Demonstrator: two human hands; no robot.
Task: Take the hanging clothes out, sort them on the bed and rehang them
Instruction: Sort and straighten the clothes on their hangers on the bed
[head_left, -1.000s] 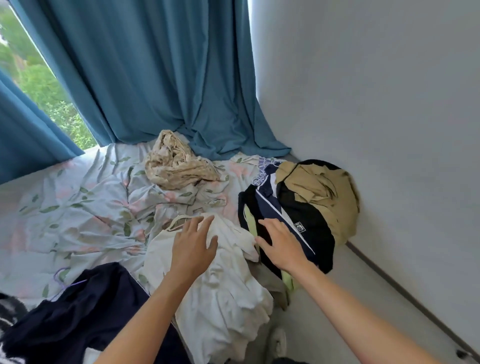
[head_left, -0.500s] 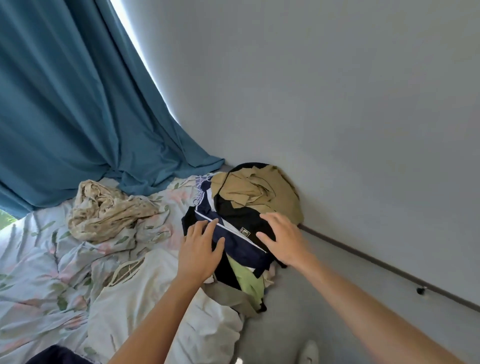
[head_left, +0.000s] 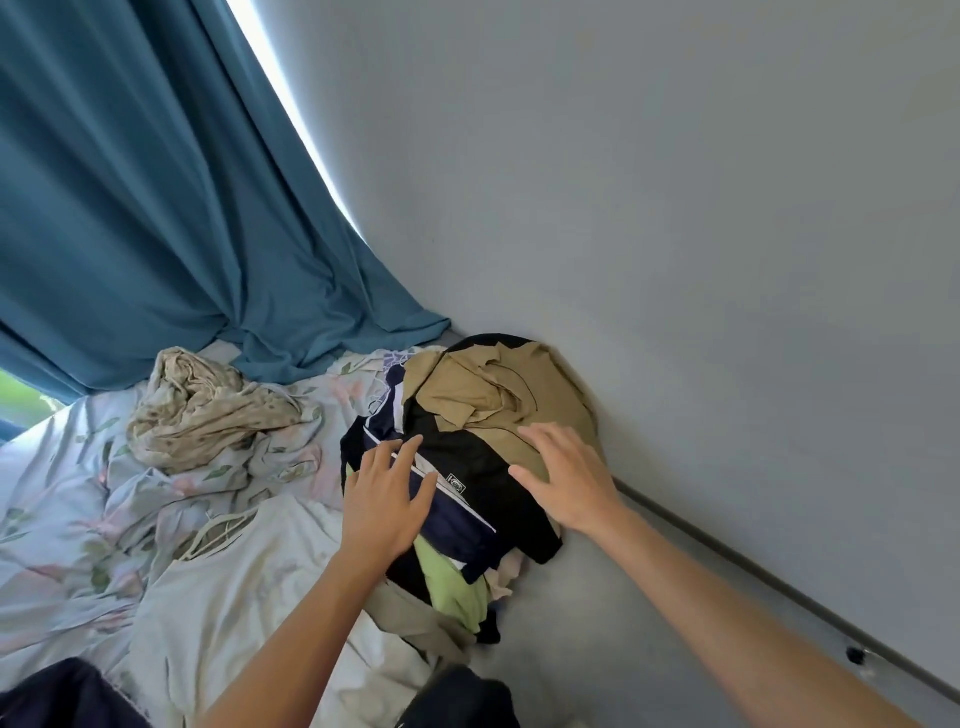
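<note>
A heap of clothes sits at the bed's edge against the grey wall, a tan shirt on top, black and navy pieces below. The left hand lies flat on the navy garment, fingers spread, gripping nothing. The right hand rests open across tan and black cloth. A white shirt lies beside the heap, teal curtain behind.

Both bare forearms reached forward from the bottom of the view. The left hand lay palm down, its fingers straight and slightly spread, thumb angled out to the right. The right hand was also palm down, fingers straight and fanned apart, thumb pointing left toward the other hand.
</note>
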